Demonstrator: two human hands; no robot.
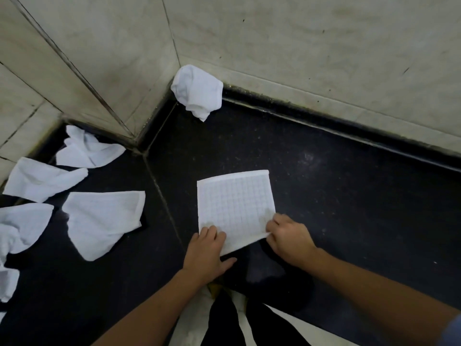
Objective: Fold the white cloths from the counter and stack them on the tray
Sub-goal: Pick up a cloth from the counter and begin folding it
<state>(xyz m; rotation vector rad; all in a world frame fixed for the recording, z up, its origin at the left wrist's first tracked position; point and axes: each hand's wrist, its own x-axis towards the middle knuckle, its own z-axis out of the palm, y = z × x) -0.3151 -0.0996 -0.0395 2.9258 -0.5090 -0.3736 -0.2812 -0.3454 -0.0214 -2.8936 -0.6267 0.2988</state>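
Pinching the near-right corner of a square white waffle-weave cloth (235, 206) between thumb and fingertips, our right hand (289, 238) lifts that edge slightly. Our left hand (207, 248) curls its fingers over the near-left corner, thumb stretched out along the near edge. The cloth's grid of small raised squares and its plain hemmed border show clearly, and it lies otherwise flat on the black speckled stone counter (349, 208).

One crumpled white cloth (197, 91) sits balled in the far corner, against beige veined wall tiles (299, 33) with dark grout lines. Four loose rumpled cloths (104, 223) lie spread to the left, well apart from the flat one. More white fabric runs off the left edge, and we cannot count it.
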